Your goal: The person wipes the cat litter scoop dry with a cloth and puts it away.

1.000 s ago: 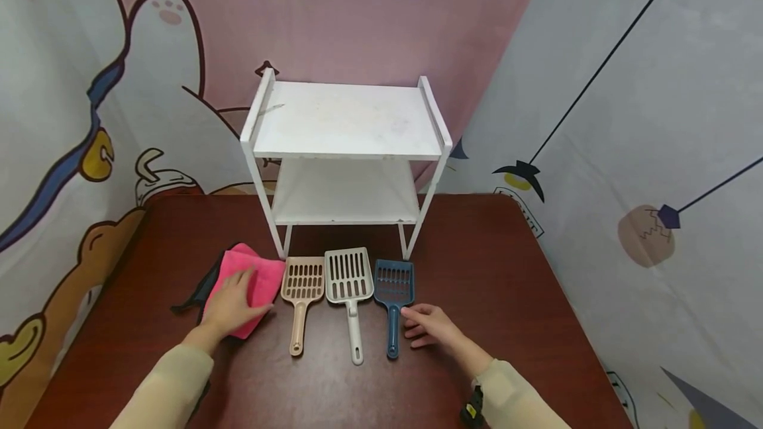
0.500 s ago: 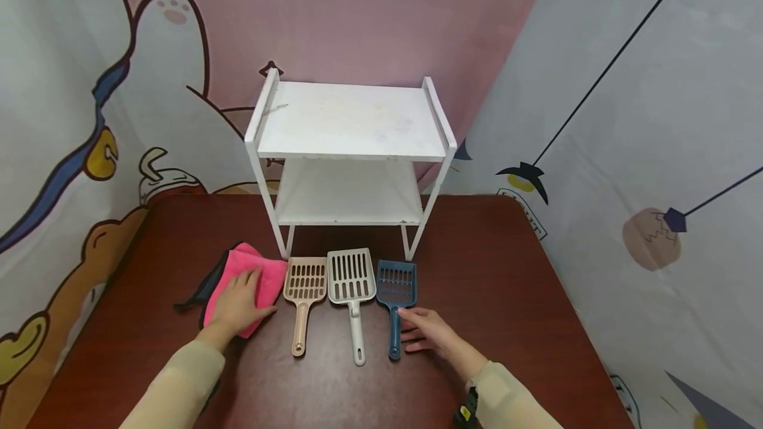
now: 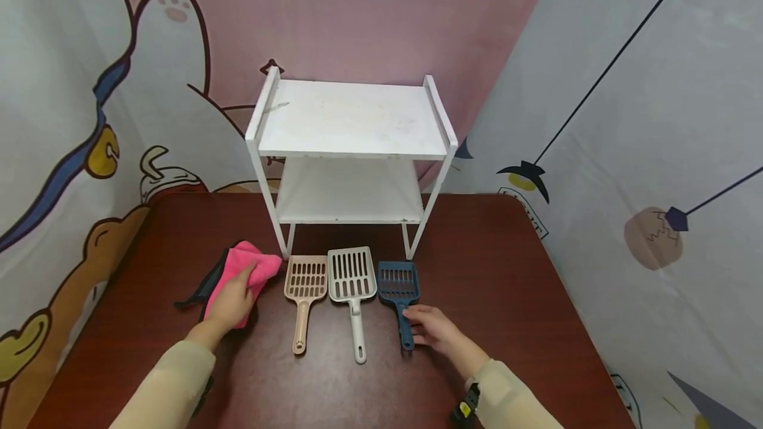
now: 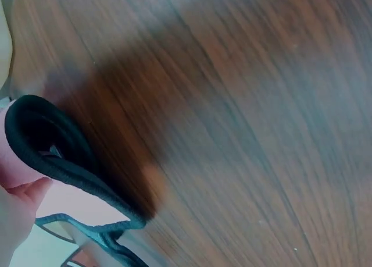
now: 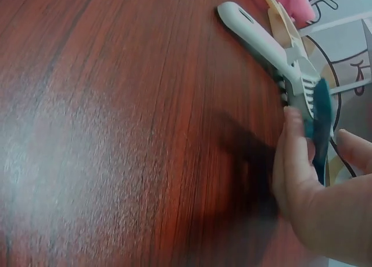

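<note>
My left hand (image 3: 232, 301) grips a pink cloth (image 3: 241, 260) with a dark edge and underside; the left wrist view shows a dark-rimmed fold (image 4: 46, 139) of it bunched beside the fingers. On the right, my right hand (image 3: 438, 330) pinches the handle of a dark blue slotted litter scoop (image 3: 398, 282), which is slightly tilted with its handle end lifted off the table. Between the hands lie a beige litter scoop (image 3: 306, 280) and a larger off-white litter scoop (image 3: 352, 275), both flat with handles toward me. The right wrist view shows the blue handle (image 5: 322, 127) between thumb and fingers.
Behind the scoops stands a white two-tier shelf (image 3: 352, 121) on a dark brown wooden table (image 3: 495, 263). Its front legs come down close to the scoop heads. Walls with printed cartoon figures (image 3: 173, 65) enclose the table at the back and sides.
My left fingers have closed on the pink cloth and bunched it, drawing its near edge in. My right hand has taken hold of the blue scoop's handle and lifted its end, swinging it rightward.
</note>
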The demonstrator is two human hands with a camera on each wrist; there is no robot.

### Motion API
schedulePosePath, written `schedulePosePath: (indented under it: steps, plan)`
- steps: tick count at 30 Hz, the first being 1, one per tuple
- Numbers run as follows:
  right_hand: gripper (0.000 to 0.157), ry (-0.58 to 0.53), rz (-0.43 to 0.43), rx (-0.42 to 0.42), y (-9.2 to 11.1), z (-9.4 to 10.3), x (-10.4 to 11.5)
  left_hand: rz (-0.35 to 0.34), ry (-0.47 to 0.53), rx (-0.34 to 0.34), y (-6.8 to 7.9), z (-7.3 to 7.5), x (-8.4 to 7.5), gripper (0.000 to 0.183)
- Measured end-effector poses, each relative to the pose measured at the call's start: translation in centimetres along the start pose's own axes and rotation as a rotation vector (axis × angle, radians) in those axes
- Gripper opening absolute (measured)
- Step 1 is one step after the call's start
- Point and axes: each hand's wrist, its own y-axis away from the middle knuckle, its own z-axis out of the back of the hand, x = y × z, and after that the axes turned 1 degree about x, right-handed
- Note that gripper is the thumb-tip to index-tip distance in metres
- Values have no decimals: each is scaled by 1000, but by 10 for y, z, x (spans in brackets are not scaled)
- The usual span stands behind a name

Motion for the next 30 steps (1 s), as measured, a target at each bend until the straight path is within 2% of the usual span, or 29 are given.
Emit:
schedulePosePath:
  steps: [5, 9, 13, 19, 25, 30]
  plan:
    - [27, -71, 13, 95, 4, 12, 0, 61, 43, 13, 4, 12, 1, 52]
    - [34, -75, 10, 109, 7, 21, 0, 100, 72, 3, 6, 23, 0, 51]
    - [40, -95, 3, 82, 11, 30, 1, 97, 94, -48, 8, 32, 0, 50]
    - [39, -54, 12, 105, 19, 44, 5, 64, 121, -147, 8, 46, -2, 47]
    - [41, -9, 31, 144, 26, 52, 14, 81, 126, -165, 10, 61, -5, 47]
    - [35, 13, 46, 172, 28, 55, 22, 88, 129, -181, 11, 72, -9, 43]
